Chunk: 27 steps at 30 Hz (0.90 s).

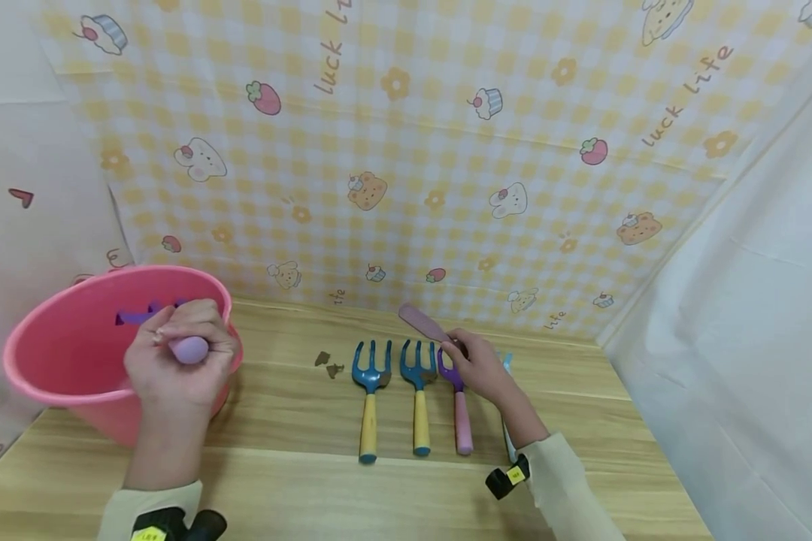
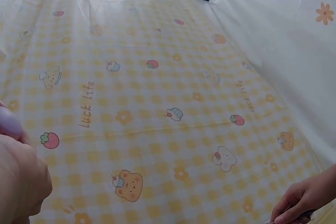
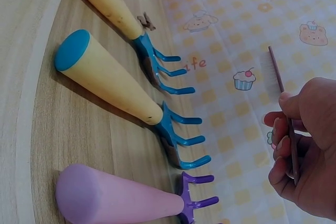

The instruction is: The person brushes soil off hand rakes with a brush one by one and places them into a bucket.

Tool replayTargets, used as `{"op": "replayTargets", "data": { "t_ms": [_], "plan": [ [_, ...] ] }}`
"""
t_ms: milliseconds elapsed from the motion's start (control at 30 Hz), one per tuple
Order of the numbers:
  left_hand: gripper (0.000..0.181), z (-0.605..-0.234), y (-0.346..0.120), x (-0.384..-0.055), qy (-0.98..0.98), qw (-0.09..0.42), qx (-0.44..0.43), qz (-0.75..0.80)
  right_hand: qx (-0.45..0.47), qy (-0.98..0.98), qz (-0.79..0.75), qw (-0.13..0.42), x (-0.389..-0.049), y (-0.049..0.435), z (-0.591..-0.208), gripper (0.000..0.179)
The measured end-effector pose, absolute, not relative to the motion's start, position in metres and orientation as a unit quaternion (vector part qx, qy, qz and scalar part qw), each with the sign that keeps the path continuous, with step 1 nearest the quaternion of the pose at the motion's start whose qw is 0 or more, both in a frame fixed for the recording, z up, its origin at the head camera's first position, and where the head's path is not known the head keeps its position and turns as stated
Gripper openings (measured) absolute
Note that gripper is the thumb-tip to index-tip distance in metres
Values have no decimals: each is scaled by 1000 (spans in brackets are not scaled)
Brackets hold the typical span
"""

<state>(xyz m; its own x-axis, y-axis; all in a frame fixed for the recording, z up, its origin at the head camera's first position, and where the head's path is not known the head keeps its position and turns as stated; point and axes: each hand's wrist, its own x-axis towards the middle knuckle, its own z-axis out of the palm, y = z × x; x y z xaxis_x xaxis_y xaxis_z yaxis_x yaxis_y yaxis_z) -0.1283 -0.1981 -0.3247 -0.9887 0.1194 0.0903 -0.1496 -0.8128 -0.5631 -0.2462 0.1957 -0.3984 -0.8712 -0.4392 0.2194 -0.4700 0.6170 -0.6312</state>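
My left hand (image 1: 179, 368) grips the lilac handle (image 1: 189, 349) of a garden fork, whose purple tines (image 1: 134, 318) point into the pink bucket (image 1: 122, 276). In the right hand (image 1: 479, 367) is a flat mauve brush (image 1: 421, 321), pinched between thumb and fingers; pale bristles show in the right wrist view. Below that hand lies a purple fork with a pink handle (image 1: 463, 424). Left of it are two blue forks with yellow handles, the nearer one (image 1: 421, 421) and the farther one (image 1: 368, 424). Brown smudges mark their heads.
Brown crumbs (image 1: 334, 370) lie on the wooden table (image 1: 291, 466) left of the forks. A light-blue tool (image 1: 507, 361) is partly hidden under the right forearm. A checked cloth (image 1: 406, 180) hangs behind the table, with white sheeting (image 1: 737, 300) at the right.
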Motion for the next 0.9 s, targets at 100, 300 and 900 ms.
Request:
{"op": "replayTargets", "data": {
  "t_ms": [100, 300, 900],
  "plan": [
    [12, -326, -201, -128, -297, 59, 12, 953, 250, -900, 356, 20, -246, 196, -399, 29],
    [5, -327, -206, -130, -294, 35, -16, 955, 244, -900, 360, 17, -245, 196, -401, 28],
    [11, -324, -227, -138, -293, 17, -61, 954, 253, -896, 366, 19, -246, 197, -404, 27]
  ]
}}
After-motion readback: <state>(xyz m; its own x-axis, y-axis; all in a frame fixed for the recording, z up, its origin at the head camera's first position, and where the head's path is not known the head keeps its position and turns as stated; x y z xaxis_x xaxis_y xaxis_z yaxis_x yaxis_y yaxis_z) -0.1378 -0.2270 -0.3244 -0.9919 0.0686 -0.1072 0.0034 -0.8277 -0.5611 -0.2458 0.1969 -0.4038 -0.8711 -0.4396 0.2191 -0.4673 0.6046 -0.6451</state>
